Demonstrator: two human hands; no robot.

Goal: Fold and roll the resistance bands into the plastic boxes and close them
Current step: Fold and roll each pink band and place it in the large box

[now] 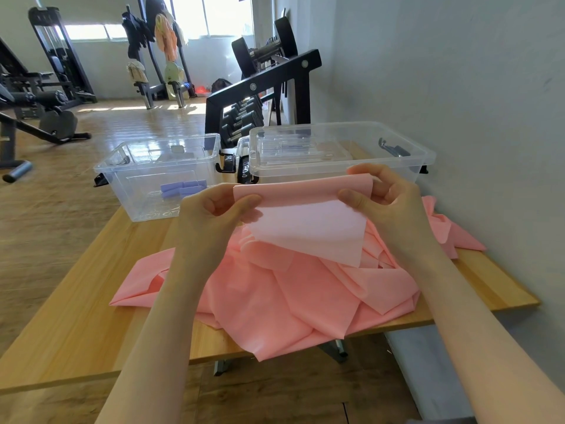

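A long pink resistance band lies in a crumpled heap on the wooden table. Its folded end is lifted above the heap, pinched at the left corner by my left hand and at the right corner by my right hand. A flap of the band hangs down between them. At the back left stands an open clear plastic box with a rolled purple band inside. Behind my hands sits a second clear box, and a clear lid rests on it.
A grey wall runs along the right side, close to the table. A dumbbell rack stands behind the boxes, and gym machines fill the far left of the room. The table's front edge is near me.
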